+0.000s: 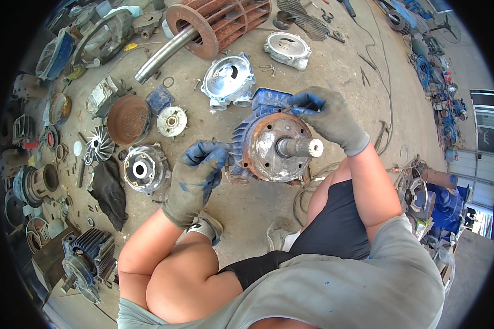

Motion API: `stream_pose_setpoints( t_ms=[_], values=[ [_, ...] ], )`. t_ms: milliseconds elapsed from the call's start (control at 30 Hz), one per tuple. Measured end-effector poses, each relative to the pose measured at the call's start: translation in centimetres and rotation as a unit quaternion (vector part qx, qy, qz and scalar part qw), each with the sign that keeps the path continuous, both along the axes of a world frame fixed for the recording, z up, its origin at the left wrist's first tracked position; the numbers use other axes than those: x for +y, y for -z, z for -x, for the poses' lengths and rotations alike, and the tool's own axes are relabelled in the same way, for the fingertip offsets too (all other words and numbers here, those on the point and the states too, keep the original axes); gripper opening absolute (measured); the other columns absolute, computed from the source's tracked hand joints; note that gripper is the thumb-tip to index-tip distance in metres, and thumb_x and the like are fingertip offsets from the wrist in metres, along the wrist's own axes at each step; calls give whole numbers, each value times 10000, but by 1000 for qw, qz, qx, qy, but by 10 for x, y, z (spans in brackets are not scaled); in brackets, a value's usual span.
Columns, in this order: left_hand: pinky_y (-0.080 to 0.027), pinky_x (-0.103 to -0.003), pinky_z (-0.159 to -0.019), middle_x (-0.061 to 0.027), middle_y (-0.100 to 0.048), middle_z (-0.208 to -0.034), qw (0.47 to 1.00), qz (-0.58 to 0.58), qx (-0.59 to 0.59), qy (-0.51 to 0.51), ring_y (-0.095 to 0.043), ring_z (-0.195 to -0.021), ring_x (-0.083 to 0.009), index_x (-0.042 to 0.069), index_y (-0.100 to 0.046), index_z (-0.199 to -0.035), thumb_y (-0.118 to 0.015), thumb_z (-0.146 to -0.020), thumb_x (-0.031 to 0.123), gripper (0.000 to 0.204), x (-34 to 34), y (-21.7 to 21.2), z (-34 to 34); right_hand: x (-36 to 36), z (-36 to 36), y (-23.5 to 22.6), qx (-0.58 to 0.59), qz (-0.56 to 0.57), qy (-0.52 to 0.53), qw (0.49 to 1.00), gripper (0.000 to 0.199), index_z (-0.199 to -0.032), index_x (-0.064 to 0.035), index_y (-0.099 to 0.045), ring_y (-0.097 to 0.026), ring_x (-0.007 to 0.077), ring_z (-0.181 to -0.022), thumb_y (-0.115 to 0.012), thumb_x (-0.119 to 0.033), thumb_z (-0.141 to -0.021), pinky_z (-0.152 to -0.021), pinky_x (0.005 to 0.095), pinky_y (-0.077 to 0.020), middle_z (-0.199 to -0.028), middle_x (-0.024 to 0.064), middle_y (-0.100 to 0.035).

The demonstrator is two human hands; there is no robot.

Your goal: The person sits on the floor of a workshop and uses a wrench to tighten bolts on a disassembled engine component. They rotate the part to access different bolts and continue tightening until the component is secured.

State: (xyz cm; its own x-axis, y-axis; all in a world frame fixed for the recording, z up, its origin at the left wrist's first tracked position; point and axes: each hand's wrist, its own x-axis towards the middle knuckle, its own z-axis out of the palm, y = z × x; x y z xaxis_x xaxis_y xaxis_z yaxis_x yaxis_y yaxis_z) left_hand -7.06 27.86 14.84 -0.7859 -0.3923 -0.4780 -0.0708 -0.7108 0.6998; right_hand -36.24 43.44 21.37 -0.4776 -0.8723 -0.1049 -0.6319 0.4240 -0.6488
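- Left hand (200,164), gloved, curls its fingers at the left side of the motor (267,147); whether it grips anything, I can't tell.
- Right hand (332,118), also gloved, bends its fingers together by the motor's top edge, near the blue box (270,98); I can't make out what's between them.
- Motor sits before the person, shaft (302,147) jutting right.
- Left of it lie a round housing (153,176) and a rusty pan (127,122).
- Beyond: a rusty rotor (225,27).

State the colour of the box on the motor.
Blue; the box shows best in the head view.
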Motion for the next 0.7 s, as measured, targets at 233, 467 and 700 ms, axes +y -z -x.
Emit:
stream_pose_setpoints(
  t_ms=[233,467,700],
  values=[
    [-465,-237,-640,-70,-738,-1017,1000,-27,-16,-1,-599,-724,-99,40,-680,-1248,-741,-1029,146,251,0,16,7,-3,12,34,83,-22,-20,996,281,-1112,-101,-826,-728,257,-905,-853,-123,-833,-875,360,-572,-1049,85,-770],
    [-536,-282,-736,-89,-759,-1102,999,-42,-19,4,-715,-887,-161,47,-668,-1266,-727,-1035,134,253,-2,25,3,-2,23,36,73,17,-99,992,264,-1123,-174,-838,-734,290,-988,-824,-150,-860,-910,378,-587,-1109,61,-771],
    [-576,-298,-862,-115,-751,-1231,995,-84,36,27,-730,-1041,-186,29,-631,-1409,-660,-1085,205,370,1,32,-2,-5,31,43,-5,15,-100,995,344,-1162,-108,-823,-752,264,-1013,-809,-32,-827,-929,361,-606,-1155,100,-777]
  ],
)
